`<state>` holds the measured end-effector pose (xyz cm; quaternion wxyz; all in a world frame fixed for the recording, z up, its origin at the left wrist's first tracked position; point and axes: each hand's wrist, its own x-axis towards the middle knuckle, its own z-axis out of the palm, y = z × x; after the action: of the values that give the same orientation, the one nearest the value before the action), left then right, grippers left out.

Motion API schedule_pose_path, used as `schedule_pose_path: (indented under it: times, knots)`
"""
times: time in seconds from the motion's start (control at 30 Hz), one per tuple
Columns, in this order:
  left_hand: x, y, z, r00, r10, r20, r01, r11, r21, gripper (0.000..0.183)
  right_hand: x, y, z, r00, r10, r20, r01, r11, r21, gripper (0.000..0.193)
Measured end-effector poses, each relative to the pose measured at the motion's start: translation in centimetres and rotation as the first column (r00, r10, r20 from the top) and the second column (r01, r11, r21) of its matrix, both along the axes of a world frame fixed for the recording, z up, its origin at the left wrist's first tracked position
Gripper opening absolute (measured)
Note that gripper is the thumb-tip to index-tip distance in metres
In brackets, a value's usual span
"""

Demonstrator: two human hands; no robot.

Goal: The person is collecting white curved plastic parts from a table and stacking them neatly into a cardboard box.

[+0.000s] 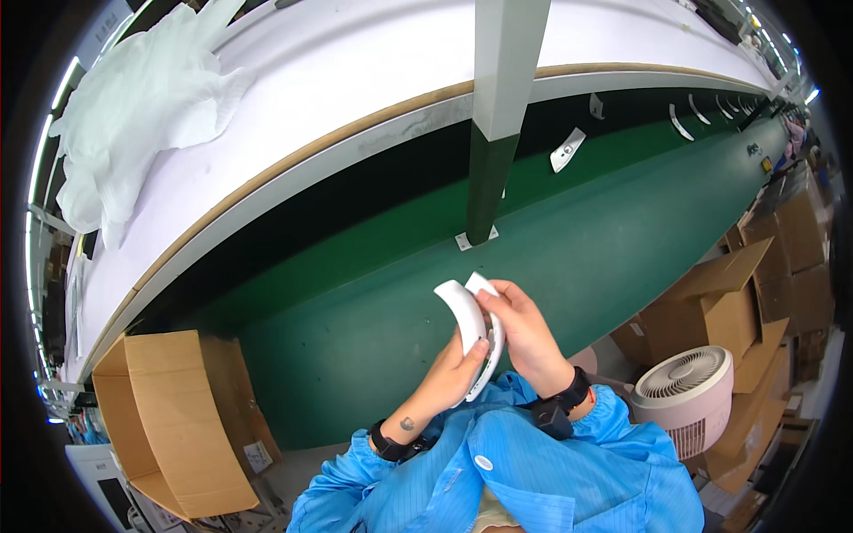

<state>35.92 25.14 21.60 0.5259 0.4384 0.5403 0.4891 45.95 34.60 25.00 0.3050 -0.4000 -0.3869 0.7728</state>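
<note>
I hold two curved white plastic pieces close together above the green surface. My left hand (450, 376) is closed on the nearer-left curved white piece (460, 309), its thumb on the lower part. My right hand (526, 340) is closed on the other curved white piece (481, 285), thumb and fingers pinching near its upper end. The lower ends of both pieces come close together by my left thumb; I cannot tell whether they are joined. Part of my left fingers is hidden behind the pieces.
A green belt-like surface (373, 320) runs to the far right, with more white curved pieces (567, 150) on it. A post (494, 169) stands ahead, below a white shelf (355, 62) with translucent sheets (155, 115). An open cardboard box (182, 417) is left; a fan (689, 391) is right.
</note>
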Motion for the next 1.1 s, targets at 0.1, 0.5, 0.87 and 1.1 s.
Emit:
schedule_pose_path:
  times: [0.1, 0.5, 0.87, 1.1]
  knots:
    - [-0.1, 0.2, -0.9, 0.996, -0.062, -0.067, 0.055, 0.993, -0.104, 0.063, -0.4, -0.6, -0.8, 0.994, 0.065, 0.082, -0.068, 0.997, 0.027, 0.036]
    - [-2.4, -0.3, -4.2, 0.968, -0.142, -0.207, 0.130, 0.989, -0.070, 0.090, -1.9, 0.0, -4.4, 0.970, 0.206, -0.130, -0.236, 0.925, -0.298, 0.034]
    - [-5.8, -2.3, -7.1, 0.777, 0.101, 0.621, 0.126, 0.942, -0.311, 0.028, -5.9, -0.3, -4.2, 0.783, 0.591, 0.193, -0.509, 0.788, -0.347, 0.053]
    - [-9.6, -4.0, -6.2, 0.663, 0.322, 0.675, -0.126, 0.938, -0.324, 0.028, -13.2, 8.4, -14.3, 0.894, 0.242, 0.378, -0.265, 0.964, 0.008, 0.055]
